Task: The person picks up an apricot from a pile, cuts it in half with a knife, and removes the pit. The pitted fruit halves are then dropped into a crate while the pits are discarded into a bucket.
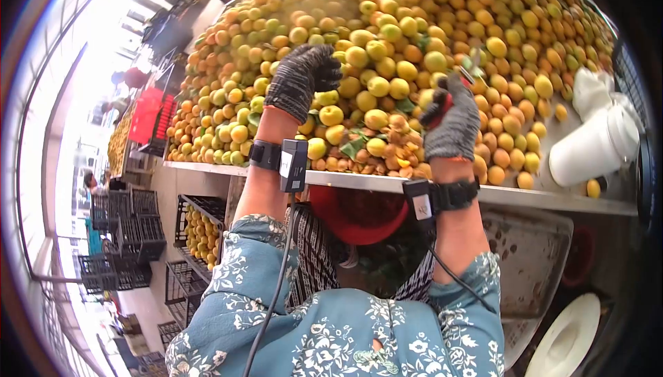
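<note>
Head view: room (197, 181) with crates (131, 232), one tabletop (345, 180) of fruit (377, 87), one white tumbler (594, 147) — left hand (304, 81) curled narrow, right hand (452, 118) holding snips (469, 73).

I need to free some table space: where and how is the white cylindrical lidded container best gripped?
A wrap around the mid-body of the container, coming from the table's near edge, looks best: its round side is exposed there, while a crumpled white bundle crowds the far side.
</note>
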### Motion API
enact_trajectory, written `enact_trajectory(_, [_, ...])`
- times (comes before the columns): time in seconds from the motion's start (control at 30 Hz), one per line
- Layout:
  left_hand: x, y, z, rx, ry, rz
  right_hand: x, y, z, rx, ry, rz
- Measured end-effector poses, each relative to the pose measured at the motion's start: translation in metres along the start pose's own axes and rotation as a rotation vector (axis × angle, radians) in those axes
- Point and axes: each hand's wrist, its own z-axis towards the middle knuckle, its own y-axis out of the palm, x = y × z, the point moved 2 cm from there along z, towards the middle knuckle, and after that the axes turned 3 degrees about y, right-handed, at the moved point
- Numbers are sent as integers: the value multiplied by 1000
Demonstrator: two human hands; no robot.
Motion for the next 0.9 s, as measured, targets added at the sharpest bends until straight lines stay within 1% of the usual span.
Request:
enact_trajectory(0.07, [-19,-31,8,46,13,72,-2,0,2,-24,-37,-5])
enact_trajectory(0.13, [-36,-44,15,59,-33,182,-10,4,1,126,-120,-39])
enact_trajectory(0.17, [-36,-36,11,59,-22,160,-13,0,4,99,-161,-99])
enact_trajectory(0.2, [-36,-34,20,17,6,437,-17,-2,7,56,-184,-124])
enact_trajectory(0.27, [-62,-37,41,-76,463,468,-21,-5,12,88,-210,-145])
enact_trajectory(0.3, [-47,-16,32,15,497,631,-24,0,7,95,-203,-159])
enact_trajectory(0.33, [-26,3,26,53,463,809,-26,3,6,106,-196,-153])
enact_trajectory(0.4, [-14,27,33,152,314,743,-29,2,9,95,-178,-163])
enact_trajectory(0.43, [-9,36,36,150,313,740,-27,1,10,97,-180,-165])
enact_trajectory(0.5, [-1,56,44,98,397,1140,-25,7,9,145,-162,-143])
enact_trajectory(0.53, [1,67,50,34,369,1298,-25,7,10,145,-167,-147])
enact_trajectory(0.6, [-11,81,55,-20,426,1493,-23,6,14,145,-196,-131])
enact_trajectory(0.63, [-17,85,57,-16,346,1485,-24,3,15,66,-197,-160])
enact_trajectory(0.67, [-17,85,60,-17,346,1482,-25,5,15,67,-198,-163])
enact_trajectory(0.73, [-18,84,68,-112,277,1549,-25,10,14,144,-182,-133])
enact_trajectory(0.77, [-16,84,67,-144,226,1488,-24,8,15,145,-178,-134])
enact_trajectory(0.8, [-12,82,62,-142,224,1489,-24,6,18,160,-172,-117])
enact_trajectory(0.87, [-5,74,44,-274,285,1515,-24,6,18,171,-167,-97])
enact_trajectory(0.9, [-4,63,40,-281,341,1404,-24,6,17,147,-157,-113])
